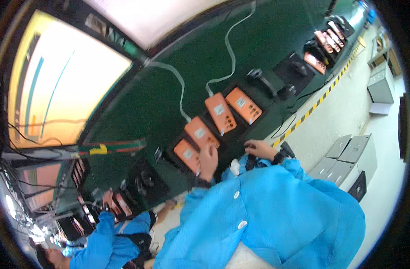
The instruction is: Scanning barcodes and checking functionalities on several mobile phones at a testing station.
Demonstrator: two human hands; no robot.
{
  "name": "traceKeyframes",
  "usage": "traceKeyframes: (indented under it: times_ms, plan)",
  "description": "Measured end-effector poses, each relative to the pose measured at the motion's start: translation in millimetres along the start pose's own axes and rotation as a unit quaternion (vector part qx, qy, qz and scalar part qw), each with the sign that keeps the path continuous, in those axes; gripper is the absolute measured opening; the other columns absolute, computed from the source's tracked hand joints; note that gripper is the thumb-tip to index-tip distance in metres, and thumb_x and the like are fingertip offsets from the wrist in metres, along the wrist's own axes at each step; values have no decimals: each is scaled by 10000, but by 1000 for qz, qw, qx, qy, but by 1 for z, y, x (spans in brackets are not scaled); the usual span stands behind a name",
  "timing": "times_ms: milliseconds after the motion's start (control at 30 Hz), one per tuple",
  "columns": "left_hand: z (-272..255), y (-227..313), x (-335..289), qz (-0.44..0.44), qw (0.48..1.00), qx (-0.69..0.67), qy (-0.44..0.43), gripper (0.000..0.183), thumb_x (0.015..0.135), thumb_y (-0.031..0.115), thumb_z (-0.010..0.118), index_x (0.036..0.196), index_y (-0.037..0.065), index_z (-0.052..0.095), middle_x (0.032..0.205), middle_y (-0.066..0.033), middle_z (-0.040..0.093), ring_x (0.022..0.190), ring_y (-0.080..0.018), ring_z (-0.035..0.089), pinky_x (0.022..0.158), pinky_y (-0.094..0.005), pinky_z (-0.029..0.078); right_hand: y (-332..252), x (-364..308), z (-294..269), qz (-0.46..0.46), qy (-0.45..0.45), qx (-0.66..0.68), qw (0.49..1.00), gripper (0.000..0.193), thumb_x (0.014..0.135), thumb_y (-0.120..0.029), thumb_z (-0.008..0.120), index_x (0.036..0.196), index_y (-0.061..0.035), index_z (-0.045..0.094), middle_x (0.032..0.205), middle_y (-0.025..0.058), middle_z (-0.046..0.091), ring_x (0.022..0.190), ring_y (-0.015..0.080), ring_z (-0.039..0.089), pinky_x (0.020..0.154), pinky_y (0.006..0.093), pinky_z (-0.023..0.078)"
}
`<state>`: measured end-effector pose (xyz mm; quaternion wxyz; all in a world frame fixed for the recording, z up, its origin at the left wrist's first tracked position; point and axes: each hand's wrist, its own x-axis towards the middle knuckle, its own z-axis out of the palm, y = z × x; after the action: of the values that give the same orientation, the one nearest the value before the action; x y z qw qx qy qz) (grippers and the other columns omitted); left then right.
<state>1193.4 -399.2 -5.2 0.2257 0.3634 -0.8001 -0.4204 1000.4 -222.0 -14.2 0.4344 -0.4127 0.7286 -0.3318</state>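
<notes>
Nearer than the loosely curled right hand (261,149), the half-curled left hand (208,162), both grips unclear, has an orange phone (198,130) at eleven o'clock, long axis eleven-to-five.

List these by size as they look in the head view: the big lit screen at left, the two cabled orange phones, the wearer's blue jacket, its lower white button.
1. Blue jacket
2. Lit screen
3. Left cabled phone and right cabled phone: too alike to rank
4. White button
</notes>
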Motion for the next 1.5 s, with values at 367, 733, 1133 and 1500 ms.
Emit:
traceKeyframes:
  times_ms: [367, 733, 1133, 1500]
  plan:
    - [217, 100, -51, 20, 917, -27, -397, 301, 909, 261, 529, 1053, 13, 620, 957, -145, 664, 901, -246, 634, 806, -339, 479, 138, -184, -96, 190, 63, 34, 979, 486, 837, -375, 609, 1211, -68, 566, 972, 178, 668, 852, 291, 651, 759, 392, 510]
    - [383, 207, -25, 85, 829, 35, -552, 297, 899, 254, 517, 1045, 21, 630, 973, -136, 668, 914, -253, 636, 791, -342, 485, 241, -272, -148, 204, 165, 169, 950, 570, 855, -472, 590, 1257, -70, 538, 1085, 177, 641, 929, 280, 627, 824, 355, 491]
    - [582, 286, 94, 68, 815, 2, -576, 328, 897, 275, 483, 1012, 7, 633, 972, -176, 657, 925, -330, 623, 817, -384, 484, 338, -282, -349, 290, 245, 236, 895, 431, 875, -319, 603, 1188, -24, 579, 989, 130, 675, 860, 201, 650, 776, 314, 510]
    - [732, 440, 231, 221, 928, -25, -298, 275, 781, 157, 634, 1013, 27, 564, 1054, -151, 468, 1050, -329, 458, 926, -410, 383, 528, -393, -357, 446, 267, -77, 851, 348, 827, -351, 594, 1050, -92, 659, 980, 115, 682, 930, 362, 627, 823, 459, 494]
